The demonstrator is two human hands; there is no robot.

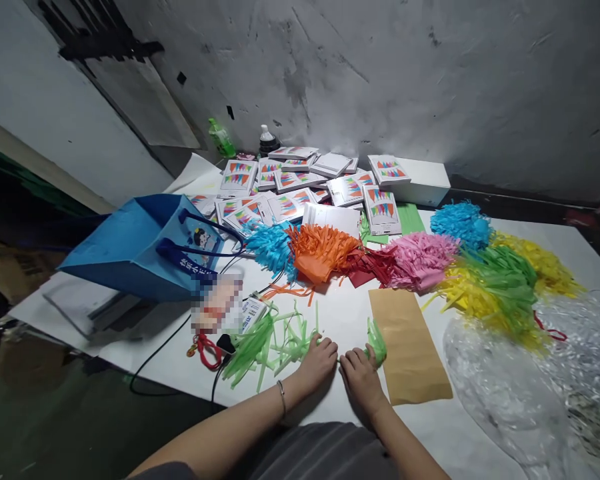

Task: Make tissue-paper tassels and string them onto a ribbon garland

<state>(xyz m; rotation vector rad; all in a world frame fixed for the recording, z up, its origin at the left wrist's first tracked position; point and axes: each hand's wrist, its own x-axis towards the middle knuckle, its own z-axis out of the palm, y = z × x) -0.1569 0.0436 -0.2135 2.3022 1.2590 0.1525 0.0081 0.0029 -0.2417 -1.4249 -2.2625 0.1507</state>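
My left hand (318, 361) and my right hand (362, 375) are close together at the table's front edge, fingers curled down over a light green tissue-paper tassel (377, 341). One end of the green paper pokes out beyond my right hand. Loose light green strips (290, 347) fan out to the left of my left hand, and a thicker bunch of green strips (253, 350) lies farther left. The paper between the hands is mostly hidden by my fingers. Just right of my right hand lies a flat brown paper sheet (411, 347).
Fringed bundles in blue (273, 248), orange (323, 250), pink (423, 259) and yellow (465, 293) cross the table's middle. Behind them are piled printed packets (295, 203). A blue bag (135, 247) stands left, with a cable (163, 350) below. Clear plastic bags (505, 387) lie right.
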